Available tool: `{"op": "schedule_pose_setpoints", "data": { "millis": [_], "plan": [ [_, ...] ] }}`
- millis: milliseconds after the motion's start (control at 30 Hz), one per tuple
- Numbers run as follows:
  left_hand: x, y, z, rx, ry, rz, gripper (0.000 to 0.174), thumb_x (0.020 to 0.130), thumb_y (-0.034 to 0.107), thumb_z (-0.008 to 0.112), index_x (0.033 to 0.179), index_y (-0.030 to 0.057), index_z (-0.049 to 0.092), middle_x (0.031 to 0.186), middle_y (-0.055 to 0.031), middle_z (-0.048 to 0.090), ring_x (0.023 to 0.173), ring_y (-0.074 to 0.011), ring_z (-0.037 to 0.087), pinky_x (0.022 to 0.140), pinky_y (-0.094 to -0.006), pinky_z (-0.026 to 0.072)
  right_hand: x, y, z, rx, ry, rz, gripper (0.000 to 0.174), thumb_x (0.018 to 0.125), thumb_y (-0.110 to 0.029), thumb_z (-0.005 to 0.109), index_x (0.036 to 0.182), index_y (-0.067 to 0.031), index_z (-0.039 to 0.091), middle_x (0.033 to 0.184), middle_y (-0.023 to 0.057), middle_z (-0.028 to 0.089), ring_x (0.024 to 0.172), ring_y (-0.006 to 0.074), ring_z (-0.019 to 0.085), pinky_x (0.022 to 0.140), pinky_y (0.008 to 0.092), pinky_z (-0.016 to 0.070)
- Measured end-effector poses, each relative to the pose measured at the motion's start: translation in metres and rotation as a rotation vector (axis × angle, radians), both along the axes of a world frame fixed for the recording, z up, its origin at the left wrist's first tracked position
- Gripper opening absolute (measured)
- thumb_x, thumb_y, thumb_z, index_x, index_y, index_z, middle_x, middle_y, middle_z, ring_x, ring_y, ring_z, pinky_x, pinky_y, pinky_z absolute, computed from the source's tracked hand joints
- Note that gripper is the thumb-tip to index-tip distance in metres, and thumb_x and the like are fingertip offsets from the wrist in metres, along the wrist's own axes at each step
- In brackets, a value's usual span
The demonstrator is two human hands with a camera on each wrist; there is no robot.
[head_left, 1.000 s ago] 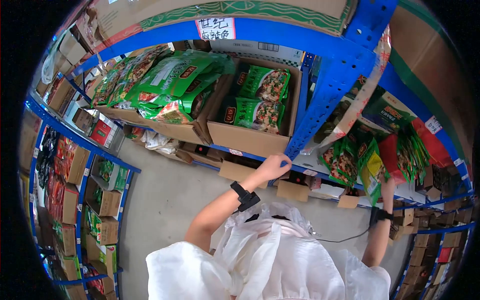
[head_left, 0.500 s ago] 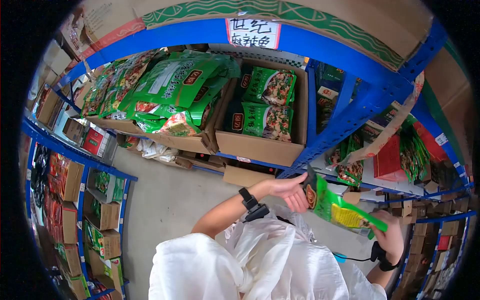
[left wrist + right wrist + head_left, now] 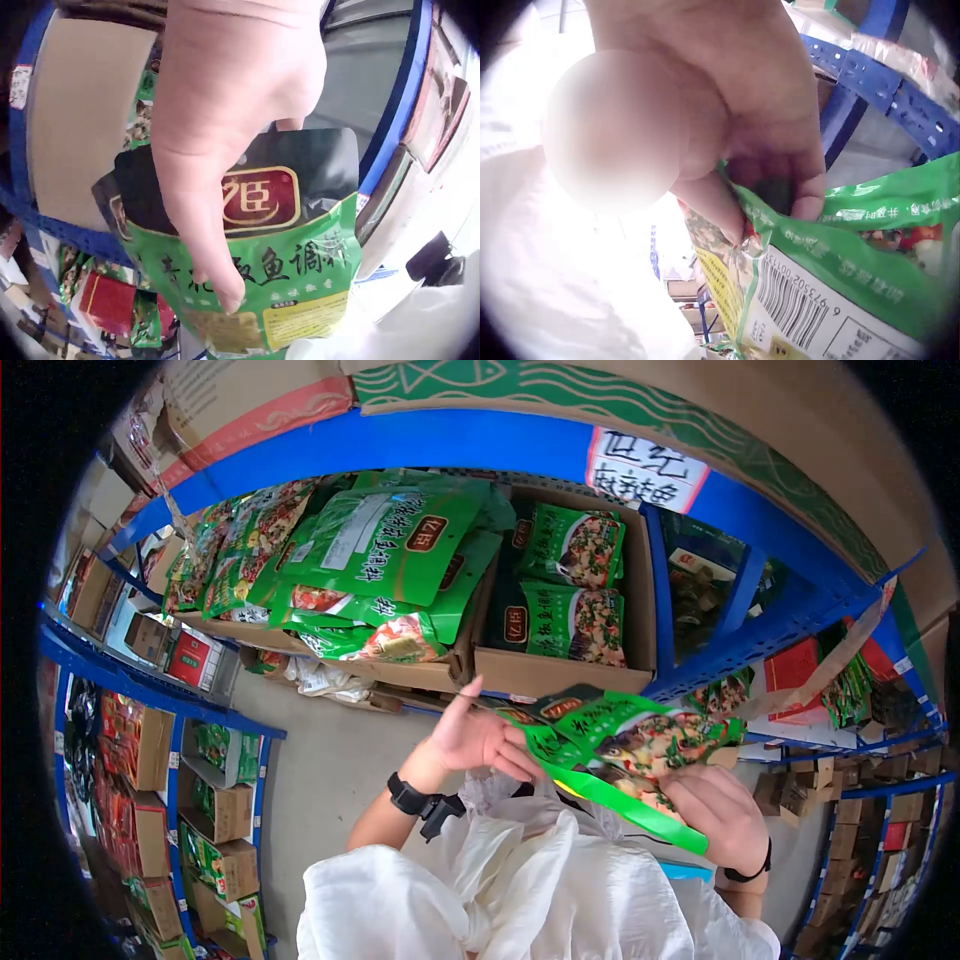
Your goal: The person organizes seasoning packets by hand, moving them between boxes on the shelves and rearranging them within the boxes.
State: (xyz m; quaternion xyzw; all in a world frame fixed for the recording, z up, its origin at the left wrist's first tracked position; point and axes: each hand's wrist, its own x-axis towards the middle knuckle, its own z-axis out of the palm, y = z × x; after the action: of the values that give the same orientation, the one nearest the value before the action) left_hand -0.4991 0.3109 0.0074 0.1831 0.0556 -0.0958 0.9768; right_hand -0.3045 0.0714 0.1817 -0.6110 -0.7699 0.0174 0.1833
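Observation:
Green seasoning packets (image 3: pixel 640 740), at least two lying over each other, are held in front of the white clothing with a food picture facing up. My right hand (image 3: pixel 718 815) grips their near right end, thumb and fingers pinching the green edge in the right wrist view. At the other end, my left hand (image 3: pixel 468 738) has its thumb raised and its fingers extended against the dark-topped end. In the left wrist view the thumb crosses in front of a packet (image 3: pixel 300 255). Just beyond, a carton (image 3: pixel 560 673) holds similar packets (image 3: pixel 570 622).
Left of that carton stands another, heaped with larger green bags (image 3: pixel 390 550). A blue shelf beam (image 3: pixel 480 445) runs overhead, with a handwritten label (image 3: pixel 645 468). At the right, a red box (image 3: pixel 795 675) sits on the shelf. More stocked shelves (image 3: pixel 140 730) line the left.
My right hand has brought the packets from the right shelf leftward, and they now show their picture side. My left hand has left the blue post and met their far end. The view has swung left.

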Motion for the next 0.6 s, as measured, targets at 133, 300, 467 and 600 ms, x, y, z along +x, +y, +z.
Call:
{"op": "schedule_pose_setpoints", "data": {
  "millis": [133,300,467,600],
  "plan": [
    [-0.003,0.015,0.002,-0.401,-0.102,0.181,0.093,0.075,0.069,0.036,0.133,-0.0036,0.028,0.131,-0.0266,0.037,0.116,-0.046,0.041,0.096,-0.0584,0.0303,-0.011,0.029,-0.004,0.109,-0.111,0.007,0.035,0.064,-0.01,0.062,0.095,0.0052,0.056,0.089,0.0139,0.057,0.084,0.0276,0.057,0.069,0.0351,0.0475],
    [0.029,0.035,0.002,-0.313,-0.309,0.274,0.089,0.074,0.061,0.047,0.133,-0.0029,0.026,0.135,-0.0248,0.031,0.122,-0.0442,0.033,0.101,-0.0593,0.0229,-0.007,0.071,-0.012,0.244,-0.284,-0.045,0.036,0.065,-0.006,0.06,0.098,0.0061,0.054,0.091,0.015,0.056,0.086,0.0281,0.057,0.074,0.0372,0.0481],
    [0.078,0.048,0.014,-0.448,-0.253,0.499,0.079,0.078,0.054,0.044,0.131,-0.0016,0.027,0.138,-0.0245,0.025,0.127,-0.045,0.022,0.104,-0.0603,0.0154,0.011,0.135,-0.027,0.35,-0.301,-0.183,0.033,0.069,-0.005,0.058,0.1,0.0038,0.053,0.095,0.0149,0.057,0.091,0.0296,0.056,0.077,0.0371,0.047],
    [0.125,0.069,0.004,-0.563,-0.169,0.653,0.063,0.091,0.047,0.024,0.135,0.0025,0.021,0.142,-0.0215,0.017,0.127,-0.0463,0.021,0.103,-0.059,0.0201,0.042,0.194,-0.057,0.325,-0.196,-0.296,0.029,0.072,-0.004,0.054,0.101,0.0009,0.054,0.096,0.015,0.057,0.094,0.0296,0.054,0.079,0.037,0.0456]
  ]
}}
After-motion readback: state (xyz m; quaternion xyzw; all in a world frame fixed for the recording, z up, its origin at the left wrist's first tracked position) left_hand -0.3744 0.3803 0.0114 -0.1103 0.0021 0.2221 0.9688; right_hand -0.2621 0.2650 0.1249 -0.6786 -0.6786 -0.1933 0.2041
